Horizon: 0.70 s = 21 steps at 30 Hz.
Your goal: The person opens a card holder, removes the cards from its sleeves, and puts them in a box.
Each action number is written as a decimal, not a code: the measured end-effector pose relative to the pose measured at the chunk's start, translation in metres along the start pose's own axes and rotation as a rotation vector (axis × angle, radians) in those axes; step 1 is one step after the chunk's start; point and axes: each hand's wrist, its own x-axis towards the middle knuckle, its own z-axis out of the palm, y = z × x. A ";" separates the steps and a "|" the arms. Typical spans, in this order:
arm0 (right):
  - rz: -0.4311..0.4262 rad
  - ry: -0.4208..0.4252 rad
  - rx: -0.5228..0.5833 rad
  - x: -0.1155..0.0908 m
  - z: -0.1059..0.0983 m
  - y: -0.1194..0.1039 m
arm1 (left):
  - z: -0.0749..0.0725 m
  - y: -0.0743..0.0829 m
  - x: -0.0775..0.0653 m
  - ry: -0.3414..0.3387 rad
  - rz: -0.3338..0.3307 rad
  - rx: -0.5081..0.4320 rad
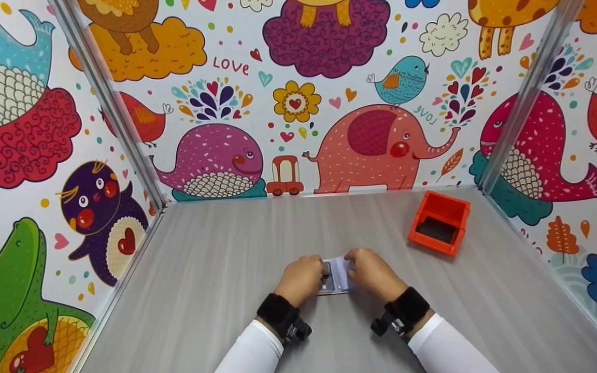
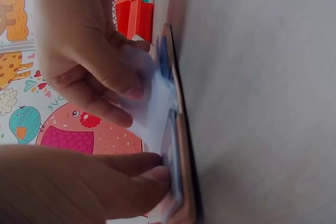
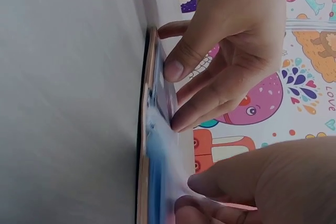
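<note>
A small card holder (image 1: 336, 282) with clear plastic sleeves lies spread open on the table. My left hand (image 1: 301, 280) holds its left side, thumb and fingertips on the card-like page there. From the right, my right hand (image 1: 376, 274) pinches a clear sleeve (image 2: 152, 98) between thumb and finger, lifting it off the cover. In the right wrist view the brown cover edge (image 3: 143, 187) shows along the tabletop, with a blue layer (image 3: 155, 169) under the raised sleeve. My fingers hide part of the pages.
An orange-red bin (image 1: 438, 223) with a dark bottom stands at the back right of the grey wood-grain table (image 1: 215, 259). Walls with printed cartoon animals (image 1: 376, 150) and metal corner posts (image 1: 117, 114) enclose the table at the back and both sides.
</note>
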 end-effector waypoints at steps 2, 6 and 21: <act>-0.028 0.018 -0.004 0.004 0.007 0.015 | 0.001 -0.001 0.000 -0.001 0.001 0.004; -0.036 0.047 -0.017 0.013 0.026 0.045 | 0.003 -0.002 0.000 0.010 -0.007 0.031; -0.057 -0.058 0.179 0.001 0.001 -0.006 | 0.003 -0.003 0.001 0.019 -0.068 0.001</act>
